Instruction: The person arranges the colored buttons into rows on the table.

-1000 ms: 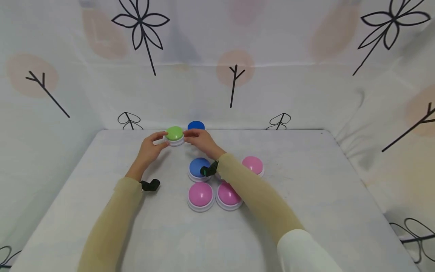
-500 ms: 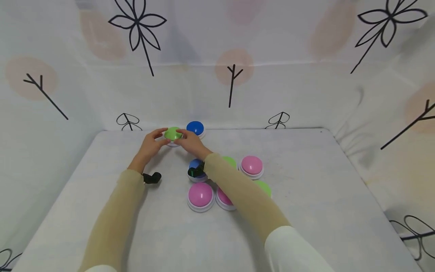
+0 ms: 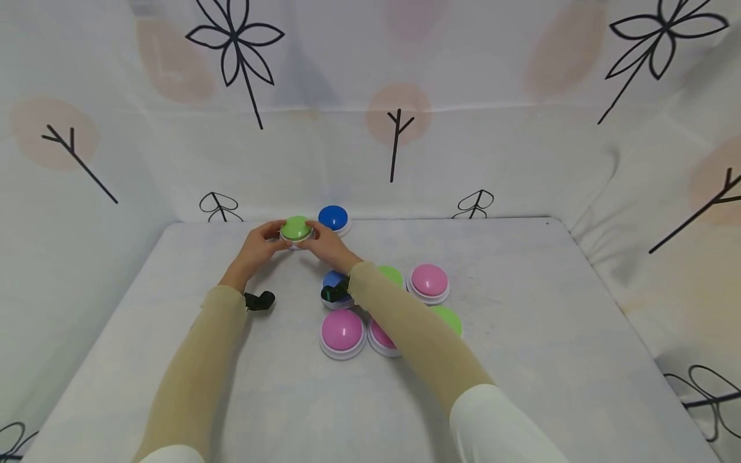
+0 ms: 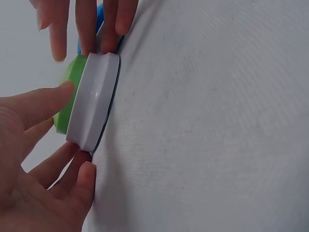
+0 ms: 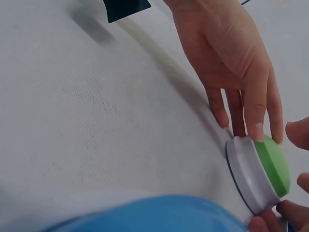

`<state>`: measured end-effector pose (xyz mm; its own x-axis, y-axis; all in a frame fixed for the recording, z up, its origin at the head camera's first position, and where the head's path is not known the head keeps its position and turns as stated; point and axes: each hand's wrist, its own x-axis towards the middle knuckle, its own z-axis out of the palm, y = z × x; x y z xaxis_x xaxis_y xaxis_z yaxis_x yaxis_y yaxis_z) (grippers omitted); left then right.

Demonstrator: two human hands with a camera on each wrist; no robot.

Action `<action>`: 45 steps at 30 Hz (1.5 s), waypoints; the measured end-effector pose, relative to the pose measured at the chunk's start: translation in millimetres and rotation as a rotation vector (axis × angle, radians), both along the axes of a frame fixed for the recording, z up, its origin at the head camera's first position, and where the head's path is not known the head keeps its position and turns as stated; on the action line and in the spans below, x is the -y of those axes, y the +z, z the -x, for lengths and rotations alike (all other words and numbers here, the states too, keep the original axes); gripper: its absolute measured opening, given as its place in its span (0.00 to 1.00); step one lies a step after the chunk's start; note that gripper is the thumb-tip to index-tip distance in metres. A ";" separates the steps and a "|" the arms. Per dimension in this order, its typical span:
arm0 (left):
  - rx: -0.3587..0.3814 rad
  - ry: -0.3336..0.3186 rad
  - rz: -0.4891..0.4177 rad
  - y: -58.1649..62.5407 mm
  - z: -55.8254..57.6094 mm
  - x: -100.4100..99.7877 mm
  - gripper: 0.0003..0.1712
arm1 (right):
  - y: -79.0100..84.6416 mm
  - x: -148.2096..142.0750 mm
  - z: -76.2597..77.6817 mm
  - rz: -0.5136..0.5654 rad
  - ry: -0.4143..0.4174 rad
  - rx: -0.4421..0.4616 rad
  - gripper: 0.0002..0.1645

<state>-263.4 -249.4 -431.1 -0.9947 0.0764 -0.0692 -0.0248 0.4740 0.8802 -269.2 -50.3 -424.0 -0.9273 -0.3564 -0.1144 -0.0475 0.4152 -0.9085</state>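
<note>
A green dome push button [image 3: 296, 227] on a white round base sits near the far edge of the table. My left hand [image 3: 258, 249] holds it from the left; in the left wrist view the thumb lies against the green dome [image 4: 72, 92] while other fingers meet the white base. From the right, my right hand [image 3: 330, 247] grips the same button, its fingertips on the base's other side. A blue push button [image 3: 333, 217] stands just beyond the right hand. In the right wrist view, a large blue dome [image 5: 169, 215] fills the lower edge.
Several more push buttons stand mid-table, some partly under the right forearm: pink [image 3: 341, 330], blue [image 3: 332, 280], green [image 3: 391, 275], another pink [image 3: 429, 280], another green [image 3: 448, 318]. A printed cloth wall [image 3: 347, 154] rises behind the white table [image 3: 550, 360].
My right hand has moved left and closed in on the green button, uncovering the far blue button and two green ones. The left hand has stayed nearly in place.
</note>
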 end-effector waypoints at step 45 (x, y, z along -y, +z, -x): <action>-0.029 -0.024 0.073 17.9 -12.9 -16.1 0.43 | 10.8 -26.0 4.1 0.025 -0.086 -0.053 0.36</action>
